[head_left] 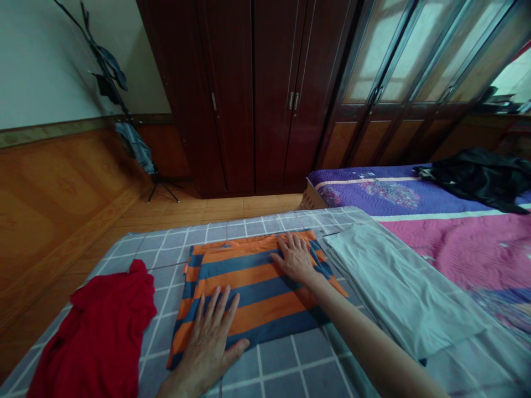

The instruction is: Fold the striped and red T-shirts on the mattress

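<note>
An orange and blue striped shirt (249, 293) lies folded into a rough rectangle on the grey checked bedspread (286, 365). My left hand (211, 337) rests on its near left part, fingers stretched out and spread. Farther off, my right hand (295, 257) lies flat near the shirt's far right corner, its fingers apart. Neither hand grips the cloth. To the left is a crumpled red garment (102, 326). A pale grey-green garment (402, 287), folded long and flat, lies to the right of the shirt.
A second bed (448, 243) with a purple and pink cover adjoins on the right, with a black garment (481, 174) on it. Dark red wardrobes (274, 105) stand beyond the wooden floor (207, 209). A coat stand (120, 99) leans into view at the far left.
</note>
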Demonstrator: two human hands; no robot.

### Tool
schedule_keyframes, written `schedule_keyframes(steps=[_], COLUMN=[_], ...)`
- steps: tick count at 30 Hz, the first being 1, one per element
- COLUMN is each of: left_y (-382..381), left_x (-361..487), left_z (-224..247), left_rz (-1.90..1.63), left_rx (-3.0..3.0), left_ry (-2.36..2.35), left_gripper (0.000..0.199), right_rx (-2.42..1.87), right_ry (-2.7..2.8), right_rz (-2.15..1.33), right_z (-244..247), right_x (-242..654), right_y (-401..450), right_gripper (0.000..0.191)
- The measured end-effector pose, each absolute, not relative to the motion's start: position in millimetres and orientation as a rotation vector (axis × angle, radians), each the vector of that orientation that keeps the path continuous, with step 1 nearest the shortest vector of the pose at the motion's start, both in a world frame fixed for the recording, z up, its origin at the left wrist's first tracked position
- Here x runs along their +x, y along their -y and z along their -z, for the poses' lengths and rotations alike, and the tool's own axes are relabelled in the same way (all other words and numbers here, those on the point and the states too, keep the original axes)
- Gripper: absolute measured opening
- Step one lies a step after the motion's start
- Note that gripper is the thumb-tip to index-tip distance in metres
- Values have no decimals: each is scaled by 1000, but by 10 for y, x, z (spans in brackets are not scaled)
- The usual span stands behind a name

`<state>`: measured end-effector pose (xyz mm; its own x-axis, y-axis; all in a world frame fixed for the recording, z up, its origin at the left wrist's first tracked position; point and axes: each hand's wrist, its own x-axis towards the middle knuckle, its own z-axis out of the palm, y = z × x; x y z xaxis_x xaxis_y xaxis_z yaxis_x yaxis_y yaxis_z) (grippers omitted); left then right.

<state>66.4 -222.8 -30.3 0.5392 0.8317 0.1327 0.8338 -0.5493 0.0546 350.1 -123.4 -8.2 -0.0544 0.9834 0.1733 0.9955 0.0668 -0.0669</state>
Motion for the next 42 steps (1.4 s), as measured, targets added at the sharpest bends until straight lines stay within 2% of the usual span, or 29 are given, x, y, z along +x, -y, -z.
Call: schedule_keyframes(steps=[3, 7, 15, 23, 29, 35, 42], left_y=[2220, 2231, 1981, 1607, 1920, 2184, 2327], left_x=[666, 672, 726, 444, 1015, 596, 331], left_z=[277, 209, 10, -9, -43, 23, 128], left_rz=[186, 120, 96, 96, 119, 70, 159], left_rx=[-2775, -2816, -2928, -2578, -2911, -2809, -2727], left_ry=[1511, 1566, 1553, 1810, 1531, 1664, 1737], left_gripper=[77, 77, 74, 75, 73, 72, 68], right_rx=[-1940, -2113, -1785, -2002, -1598, -2012, -2068], right_ry=[2253, 2095, 2351, 2155, 2469, 2077, 1975], right_rz=[99, 179, 108, 280, 77, 201, -39], right_z=[97, 77, 222, 170, 164, 170, 101], right_x=[3472, 3473, 3405, 3810, 3317, 4076, 4502], right_y=[1277, 1342, 1745, 1796, 2056, 2070, 2429], right_gripper=[63, 66, 68, 64, 56, 56, 53])
